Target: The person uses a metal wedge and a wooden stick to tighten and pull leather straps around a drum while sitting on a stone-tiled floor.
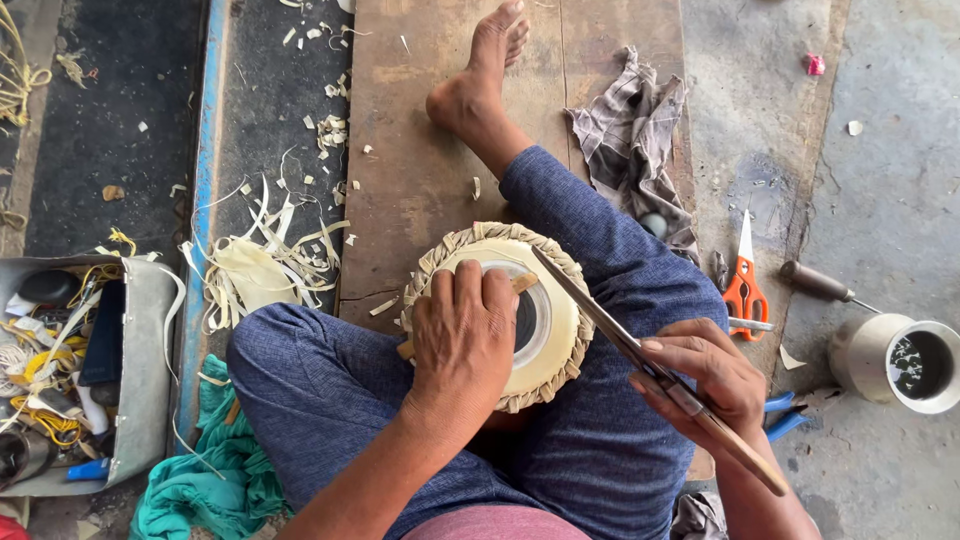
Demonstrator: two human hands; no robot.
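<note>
- Drum [560, 320], round, cream-faced with a braided rim: rests in the seated person's lap.
- Left hand [462, 335]: pressed flat on the drum's face, grasping nothing.
- Right hand [700, 375]: clenched round a long blade [600, 315], tip over the drum's rim.
- Risk: a slipping blade would likely nick the left fingers or gouge the drum's face.

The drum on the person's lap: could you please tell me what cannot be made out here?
- Drum centre, head view: covered by the left hand.
- Long blade tip contact: too small to judge.
- Metal box: cut off by the left edge.
- Cup contents: dark, unclear.
</note>
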